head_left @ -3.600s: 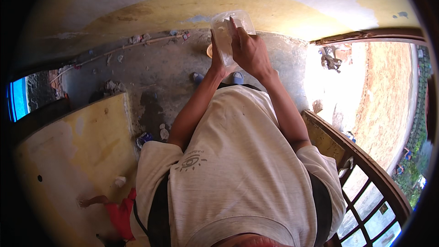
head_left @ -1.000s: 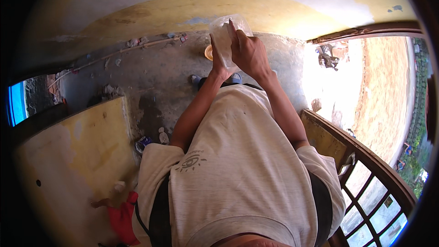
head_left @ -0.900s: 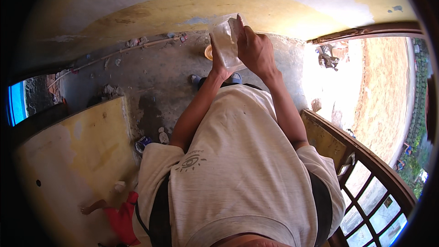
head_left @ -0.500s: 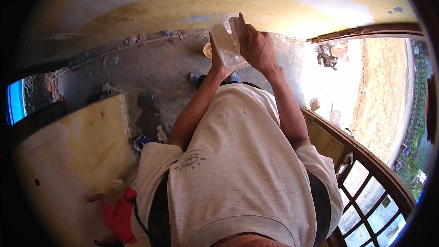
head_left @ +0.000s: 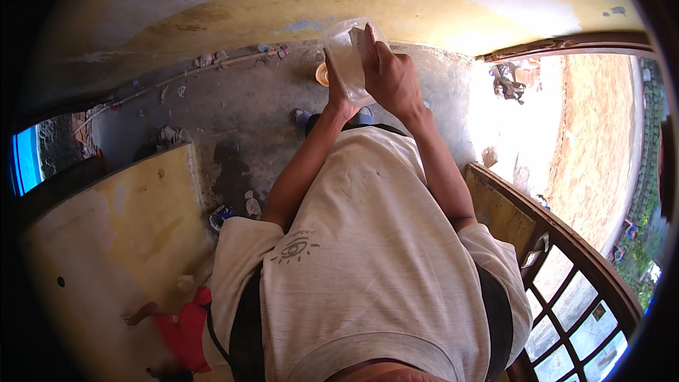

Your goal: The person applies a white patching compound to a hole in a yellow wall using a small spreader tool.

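Note:
A clear plastic tub (head_left: 348, 62), whitish inside, is held up before the wall in my left hand (head_left: 339, 102). The left fingers are mostly hidden behind the tub. My right hand (head_left: 393, 83) is closed around a flat, pale grey piece (head_left: 358, 41), its index finger stretched along it. That piece lies over the mouth of the tub; its handle, if it has one, is hidden by the hand.
Ahead rises a yellow and white patchy wall (head_left: 233, 14). An orange-rimmed bowl (head_left: 322, 75) stands on the stained floor (head_left: 247, 113). A person in red (head_left: 185, 336) is at the lower left. To the right are a bright doorway and a brown window frame (head_left: 552, 240).
My right hand and the flat piece have moved slightly left and down over the tub. The tub has turned a little. At the lower left, the person's arm has shifted.

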Demonstrator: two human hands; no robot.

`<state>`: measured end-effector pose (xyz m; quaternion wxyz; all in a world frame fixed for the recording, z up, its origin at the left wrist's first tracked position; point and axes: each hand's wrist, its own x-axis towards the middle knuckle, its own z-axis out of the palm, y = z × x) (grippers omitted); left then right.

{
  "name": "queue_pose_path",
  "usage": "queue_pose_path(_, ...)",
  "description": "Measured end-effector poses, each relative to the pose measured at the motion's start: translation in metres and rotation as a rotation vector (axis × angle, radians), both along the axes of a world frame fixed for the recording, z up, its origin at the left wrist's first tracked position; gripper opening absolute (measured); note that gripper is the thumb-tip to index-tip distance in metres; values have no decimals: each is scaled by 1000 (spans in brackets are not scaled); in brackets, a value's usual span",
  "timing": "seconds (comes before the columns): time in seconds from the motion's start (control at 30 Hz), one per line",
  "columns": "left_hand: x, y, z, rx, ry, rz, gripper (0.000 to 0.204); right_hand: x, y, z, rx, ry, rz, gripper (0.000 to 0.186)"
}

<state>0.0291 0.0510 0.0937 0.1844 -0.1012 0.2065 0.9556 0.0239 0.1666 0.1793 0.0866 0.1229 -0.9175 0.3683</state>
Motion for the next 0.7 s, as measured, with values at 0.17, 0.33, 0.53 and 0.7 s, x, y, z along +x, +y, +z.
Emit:
queue_pose_path(0.17,-5,-3,-1,-39,100,-22,62,0,15,21,-29,-66,-66,12)
queue_pose_path(0.33,-4,-4,-8,-16,65,-26,63,3,0,-8,-32,-64,29,12)
queue_pose_path(0.53,-9,-19,-1,76,72,5,64,-10,-12,8,-2,2,34,14)
queue_pose_path(0.7,-12,-35,-1,-55,55,34,74,-17,-25,5,20,-27,72,12)
